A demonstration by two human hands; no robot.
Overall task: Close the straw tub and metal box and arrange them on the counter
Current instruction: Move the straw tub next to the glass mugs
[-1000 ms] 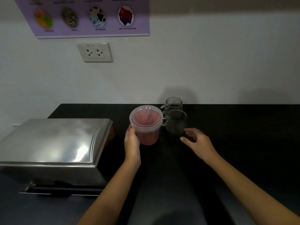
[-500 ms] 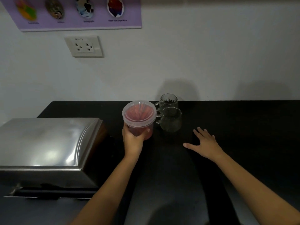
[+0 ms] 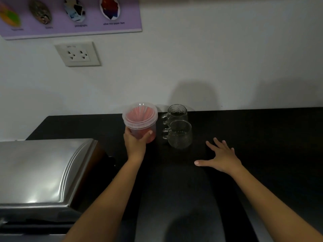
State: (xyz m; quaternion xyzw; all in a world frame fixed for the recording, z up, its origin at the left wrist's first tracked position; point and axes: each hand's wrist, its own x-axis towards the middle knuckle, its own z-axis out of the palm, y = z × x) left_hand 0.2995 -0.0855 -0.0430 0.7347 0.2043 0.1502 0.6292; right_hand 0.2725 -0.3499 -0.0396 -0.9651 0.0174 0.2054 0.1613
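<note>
**A:** Left hand wrapped round the lower body of the straw tub, thumb on the near-right side, fingers curled behind; clear lid on top, red straws visible through it; hard to tell whether resting on the counter or lifted a touch.

**B:** And sitting where exactly?

**A:** Toward the back of the black counter, near the wall; just left of two glass mugs, one behind the other, handles pointing at the tub; close beside, not clearly touching.

**B:** Right hand?

**A:** Flat and splayed, palm down on the counter, fingers spread, gripping nothing; just to the near-right of the front mug, apart from it.

**B:** Metal box?

**A:** Down at the left edge of the counter, lid down and shiny, catching the light; well apart from the tub, untouched by either hand.

**B:** Anything on the wall?

**A:** White double socket up left; purple poster above that with oval pictures, captions mostly too blurry to read.
</note>
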